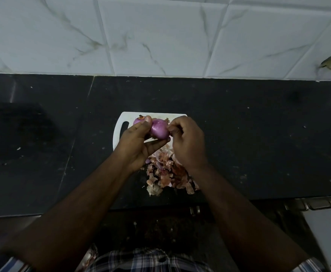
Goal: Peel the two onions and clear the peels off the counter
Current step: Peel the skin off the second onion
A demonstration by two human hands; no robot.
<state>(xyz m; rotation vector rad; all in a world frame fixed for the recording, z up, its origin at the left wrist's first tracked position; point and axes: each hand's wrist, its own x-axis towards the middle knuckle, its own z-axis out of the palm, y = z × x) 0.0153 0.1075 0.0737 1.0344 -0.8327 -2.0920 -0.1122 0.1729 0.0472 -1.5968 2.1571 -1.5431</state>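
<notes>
The left grip (pixel 139 138) is curled round a red onion (pixel 159 130), thumb on its far side and fingers under it, holding it in the air over the white cutting board (pixel 121 117). This onion is glossy purple, its papery skin mostly gone; a ragged dry tuft shows at the end facing the right grip (pixel 186 140). The right grip is drawn together at that end, fingertips pinching what looks like a scrap of skin, though the scrap itself is too small to make out.

Just beyond the left thumb, a 2nd onion (pixel 138 120) lies on the board, purple with an orange-brown patch on top.

Below both grips, nearer the person, a heap of onion peels (pixel 168 173) in pink, tan and rust spreads over the near part of the board and onto the black desk (pixel 258 134). No writing or label can be read anywhere.
</notes>
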